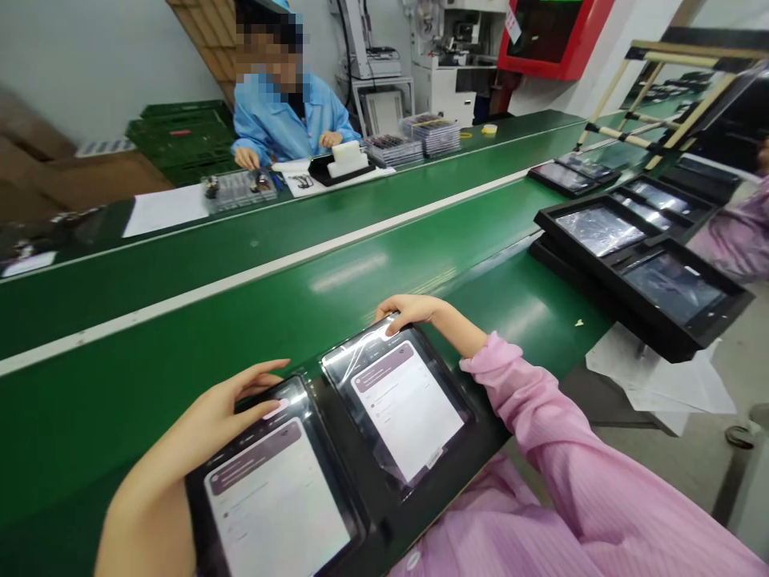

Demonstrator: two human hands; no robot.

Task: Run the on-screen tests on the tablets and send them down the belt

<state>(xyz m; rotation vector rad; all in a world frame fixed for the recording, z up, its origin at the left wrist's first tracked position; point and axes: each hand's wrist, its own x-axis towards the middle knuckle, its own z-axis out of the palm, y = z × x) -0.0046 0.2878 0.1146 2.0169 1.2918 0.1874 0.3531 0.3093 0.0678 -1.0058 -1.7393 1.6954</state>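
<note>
A black tray [336, 433] lies at the belt's near edge, against my pink clothing, and holds two lit tablets side by side. My left hand [237, 409] is at the far edge of the left tablet [282, 505], thumb on its glass and fingers reaching past the edge. My right hand [412, 311] grips the tray's far edge by the right tablet [408, 409], its thumb on the glass and its fingers curled over the rim. Both screens show a pale page with a dark purple panel at the top. The undersides of my fingers are partly hidden.
Green conveyor belt [252, 312] runs beyond the tray. At right, stacked black trays [649, 256] hold more tablets above loose white papers [661, 377]. Across the belt sits a co-worker in a blue jacket [288, 120], near clear parts trays [432, 132]. Another person's sleeve [736, 236] shows far right.
</note>
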